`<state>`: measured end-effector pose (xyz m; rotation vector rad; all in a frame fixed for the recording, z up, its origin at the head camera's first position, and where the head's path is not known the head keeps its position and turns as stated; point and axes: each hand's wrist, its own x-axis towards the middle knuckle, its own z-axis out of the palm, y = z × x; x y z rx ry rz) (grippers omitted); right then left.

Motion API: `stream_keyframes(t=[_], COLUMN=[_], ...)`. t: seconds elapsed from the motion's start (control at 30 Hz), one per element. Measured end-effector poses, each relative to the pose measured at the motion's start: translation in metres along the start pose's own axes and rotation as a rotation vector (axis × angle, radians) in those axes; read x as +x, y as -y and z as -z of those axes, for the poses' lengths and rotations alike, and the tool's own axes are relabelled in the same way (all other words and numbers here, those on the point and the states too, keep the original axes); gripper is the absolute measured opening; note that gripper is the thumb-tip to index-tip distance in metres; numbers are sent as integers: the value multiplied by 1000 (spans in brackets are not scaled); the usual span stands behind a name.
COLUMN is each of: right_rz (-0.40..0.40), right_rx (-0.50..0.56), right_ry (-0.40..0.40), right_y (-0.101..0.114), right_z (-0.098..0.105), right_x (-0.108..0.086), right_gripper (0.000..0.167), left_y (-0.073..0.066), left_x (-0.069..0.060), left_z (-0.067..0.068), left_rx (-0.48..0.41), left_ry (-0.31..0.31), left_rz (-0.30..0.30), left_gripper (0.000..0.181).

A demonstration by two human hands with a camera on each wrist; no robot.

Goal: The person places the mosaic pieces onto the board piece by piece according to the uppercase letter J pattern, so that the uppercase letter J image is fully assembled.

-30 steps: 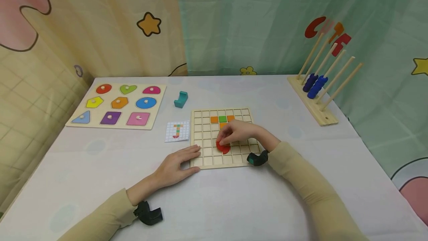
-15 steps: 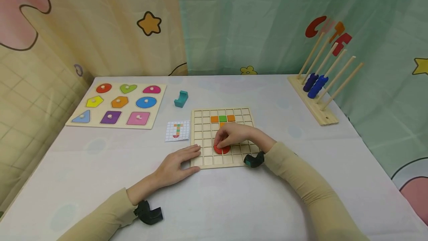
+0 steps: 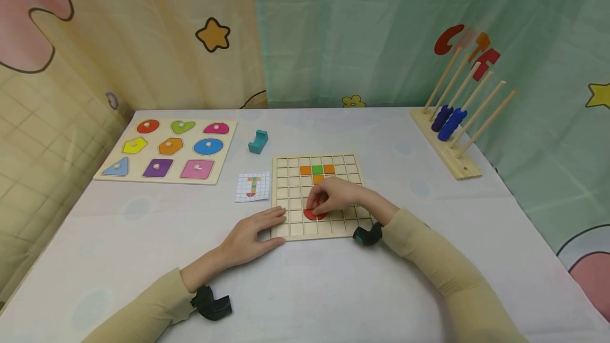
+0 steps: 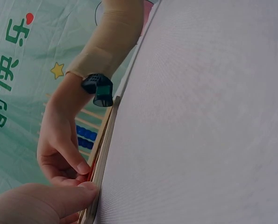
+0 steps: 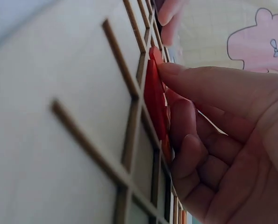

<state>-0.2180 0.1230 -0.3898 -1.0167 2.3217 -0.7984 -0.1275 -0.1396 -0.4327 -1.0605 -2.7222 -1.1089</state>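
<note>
My right hand is over the wooden grid board, thumb and fingers pinching a red quarter-circle tile low in its cell. A second red quarter-circle tile lies in the cell beside it, and the two together form a half-disc. Farther up the board sit a green square tile and several orange square tiles, partly covered by the right hand. My left hand rests with straight fingers on the board's left edge; in the left wrist view its thumb lies along that edge.
A pattern card with a coloured figure lies left of the board. Behind it stands a teal bracket-like piece. A knobbed shape puzzle is at far left. At far right stands a peg rack holding blue beads.
The right hand has brought the red quarter-circle tile down from overlapping the other red tile into the cell at its left. The left hand has stayed in place.
</note>
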Motion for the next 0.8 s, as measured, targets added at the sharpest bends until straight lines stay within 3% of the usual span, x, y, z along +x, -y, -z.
stream_keyframes(t=[0.33, 0.57, 0.8], right_rz=[29, 47, -46], right_rx=[71, 58, -33], right_ry=[-121, -247, -315], right_y=[-11, -24, -32], right_z=[-7, -9, 0], right_x=[-23, -51, -84], right_gripper=[10, 6, 7], left_y=[2, 1, 0], left_x=[0, 1, 4], left_z=[-1, 4, 17], left_rx=[-1, 4, -51], left_ry=[-7, 41, 75], left_rz=[-3, -17, -20], left_gripper=[50, 51, 46])
